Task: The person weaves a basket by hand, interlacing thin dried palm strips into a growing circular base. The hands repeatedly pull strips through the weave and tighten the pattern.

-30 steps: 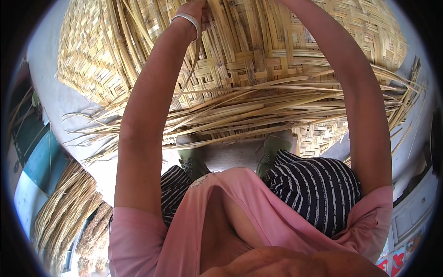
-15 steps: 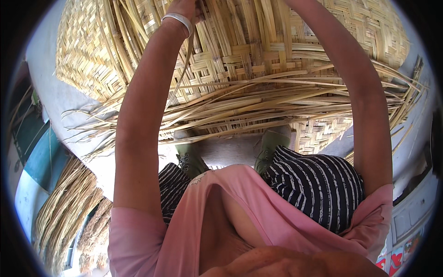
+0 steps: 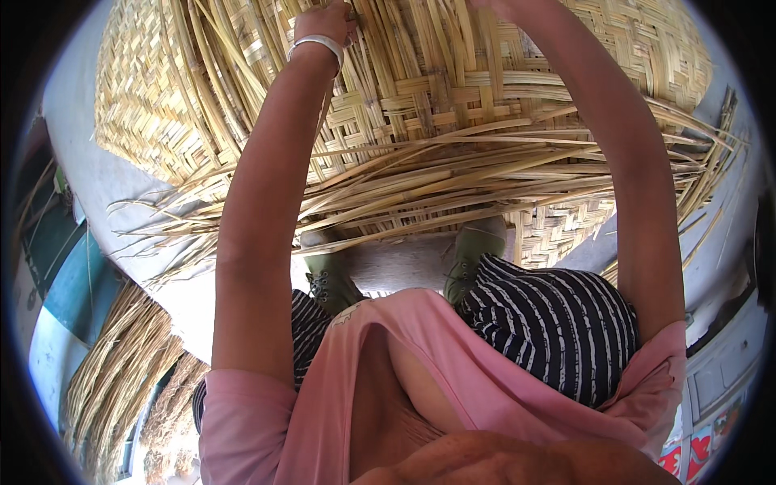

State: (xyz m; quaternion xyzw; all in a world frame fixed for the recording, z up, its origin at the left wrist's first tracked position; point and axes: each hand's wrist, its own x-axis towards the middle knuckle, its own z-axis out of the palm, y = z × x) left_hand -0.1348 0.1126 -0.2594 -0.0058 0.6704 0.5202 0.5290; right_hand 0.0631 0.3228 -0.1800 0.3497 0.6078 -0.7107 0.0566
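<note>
A large mat of woven bamboo strips spreads out in front of me, with long loose strips standing up from its weave. My left hand, below a silvery bangle, is on the mat's upright strips with its fingers curled in. A thin bamboo strip runs down from it beside the wrist. Farther right, at the upper edge of the picture, my right hand reaches onto the mat; its fingers are mostly cut off. Crosswise strips lie bunched along the mat's near side.
My feet in green shoes rest at the near edge of the weave, by a wooden board. Bundles of long dry strips lie at the lower left. Pale floor shows around the mat.
My left hand has moved slightly right and nearer to me, and the strip beside its wrist shows less. My right hand has shifted a little left.
</note>
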